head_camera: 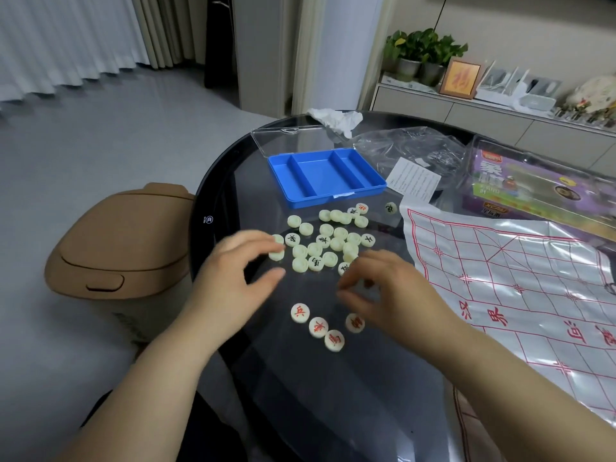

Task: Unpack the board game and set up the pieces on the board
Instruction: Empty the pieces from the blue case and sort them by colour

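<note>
Several cream round chess pieces (328, 241) lie in a loose heap on the dark glass table (333, 395), most of them face down. Nearer me, several red-lettered pieces (300, 312) lie face up in a small group. My left hand (240, 271) hovers at the heap's left edge, fingers apart, fingertips touching a piece (276, 254). My right hand (390, 288), blurred, pinches a piece (366, 288) between thumb and fingers. The plastic board sheet (520, 295) with red grid lines is spread at the right.
The empty blue piece tray (325, 176) with its clear lid open lies behind the heap. A clear bag (416, 151), a paper slip (415, 178) and a purple box (533, 181) are at the back right. A brown bin (120, 241) stands left of the table.
</note>
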A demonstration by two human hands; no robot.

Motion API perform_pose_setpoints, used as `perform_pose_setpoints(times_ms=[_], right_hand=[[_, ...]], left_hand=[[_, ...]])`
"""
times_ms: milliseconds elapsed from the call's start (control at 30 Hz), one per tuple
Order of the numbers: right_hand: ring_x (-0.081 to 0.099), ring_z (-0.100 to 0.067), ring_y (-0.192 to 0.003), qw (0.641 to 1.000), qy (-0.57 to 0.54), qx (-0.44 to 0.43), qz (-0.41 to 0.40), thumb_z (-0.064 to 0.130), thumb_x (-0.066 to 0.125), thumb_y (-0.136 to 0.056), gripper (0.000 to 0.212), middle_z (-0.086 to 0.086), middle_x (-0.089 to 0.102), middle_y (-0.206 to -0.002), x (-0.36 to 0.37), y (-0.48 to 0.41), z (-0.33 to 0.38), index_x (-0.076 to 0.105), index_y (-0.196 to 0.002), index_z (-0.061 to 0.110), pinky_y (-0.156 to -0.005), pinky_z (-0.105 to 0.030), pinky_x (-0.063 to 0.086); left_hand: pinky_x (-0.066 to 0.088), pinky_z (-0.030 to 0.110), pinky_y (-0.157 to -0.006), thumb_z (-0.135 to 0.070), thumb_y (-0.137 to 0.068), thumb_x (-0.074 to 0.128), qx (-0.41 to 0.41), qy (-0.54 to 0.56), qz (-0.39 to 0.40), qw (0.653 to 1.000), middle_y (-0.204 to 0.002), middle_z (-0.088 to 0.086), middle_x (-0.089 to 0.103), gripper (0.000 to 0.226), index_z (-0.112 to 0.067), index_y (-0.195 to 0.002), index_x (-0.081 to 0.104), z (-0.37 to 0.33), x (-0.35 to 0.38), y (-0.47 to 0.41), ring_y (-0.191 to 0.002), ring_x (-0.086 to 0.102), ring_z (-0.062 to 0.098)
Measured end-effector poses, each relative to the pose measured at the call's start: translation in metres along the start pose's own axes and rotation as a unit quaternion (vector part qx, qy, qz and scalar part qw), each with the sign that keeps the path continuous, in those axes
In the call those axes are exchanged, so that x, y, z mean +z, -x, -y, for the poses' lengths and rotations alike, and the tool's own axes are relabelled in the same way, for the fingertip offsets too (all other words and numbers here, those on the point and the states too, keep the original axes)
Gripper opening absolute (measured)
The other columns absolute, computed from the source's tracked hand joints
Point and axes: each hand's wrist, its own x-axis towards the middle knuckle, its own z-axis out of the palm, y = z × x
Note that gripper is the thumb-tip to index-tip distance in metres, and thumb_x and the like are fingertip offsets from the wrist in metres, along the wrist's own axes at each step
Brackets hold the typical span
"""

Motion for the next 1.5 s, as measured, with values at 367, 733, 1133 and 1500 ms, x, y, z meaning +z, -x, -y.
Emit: perform_pose_setpoints(times_ms=[367, 733, 1133, 1500], right_hand=[[0.060, -0.026, -0.063, 0.991, 0.095, -0.058, -0.073, 0.022, 0.064, -0.059, 0.026, -0.004, 0.064, -0.074, 0.033, -0.037, 0.003, 0.072, -0.082, 0.012, -0.058, -0.023, 0.039], [0.051, -0.017, -0.046, 0.979, 0.170, -0.105, -0.052, 0.030, 0.048, -0.063, 0.023, 0.003, 0.055, -0.048, 0.045, -0.054, 0.008, 0.058, -0.050, 0.014, -0.046, -0.018, 0.041], [0.047, -0.020, -0.033, 0.963, 0.226, -0.144, -0.030, 0.012, 0.077, -0.044, 0.025, -0.001, 0.051, -0.039, 0.036, -0.062, 0.010, 0.052, -0.048, 0.012, -0.046, -0.016, 0.037], [0.052, 0.009, -0.056, 0.981, -0.096, 0.110, 0.131, 0.020, 0.065, -0.080, 0.019, 0.019, 0.055, -0.062, 0.011, -0.055, 0.007, 0.058, -0.068, 0.031, -0.057, -0.005, 0.039]], left_hand=[[0.029, 0.024, -0.090, -0.023, -0.082, 0.064, -0.035, -0.195, 0.004, 0.980, -0.108, 0.001, 0.058, 0.034, -0.015, -0.115, 0.062, 0.009, 0.014, -0.017, -0.104, 0.046, 0.021], [0.045, 0.033, -0.064, -0.019, -0.062, 0.071, 0.058, -0.246, -0.035, 0.967, -0.064, -0.002, 0.063, 0.007, -0.012, -0.065, 0.071, 0.010, 0.014, -0.010, -0.061, 0.060, 0.024], [0.044, 0.027, -0.061, -0.005, -0.059, 0.079, 0.010, -0.176, -0.008, 0.984, -0.066, 0.000, 0.067, 0.019, -0.011, -0.075, 0.071, 0.010, 0.012, -0.005, -0.066, 0.063, 0.024], [0.039, 0.024, -0.070, -0.013, -0.082, 0.063, -0.042, -0.116, -0.082, 0.989, -0.086, 0.008, 0.070, 0.022, -0.012, -0.103, 0.070, 0.008, 0.007, -0.008, -0.083, 0.060, 0.026]])
